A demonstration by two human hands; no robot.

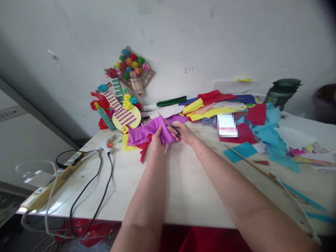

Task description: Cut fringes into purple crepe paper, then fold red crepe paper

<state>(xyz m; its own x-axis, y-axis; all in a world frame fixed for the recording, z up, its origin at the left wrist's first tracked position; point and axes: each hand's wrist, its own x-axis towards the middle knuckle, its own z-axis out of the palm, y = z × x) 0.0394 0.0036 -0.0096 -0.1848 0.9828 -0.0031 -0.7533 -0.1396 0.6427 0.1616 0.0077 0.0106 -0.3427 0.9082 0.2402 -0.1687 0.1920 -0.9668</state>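
Observation:
My left hand (156, 140) is closed on a sheet of purple crepe paper (138, 134), thumb on top, above the middle of the table. In my right hand (183, 133) is a pair of scissors (168, 124), its dark handles around my fingers and its blades pointing up and left at the paper's right part. Whether the blades are apart I cannot make out. Under the purple paper lie a red paper piece (143, 151) and a yellow paper piece (127, 144).
A glue gun (105, 144) and power strip (52, 185) with cords lie left. Behind stand a guitar-shaped craft (126, 117), a green bottle (105, 119) and a flower craft (136, 71). Coloured paper (207, 113), a wooden stick (252, 162) and a dark cup (282, 92) are right.

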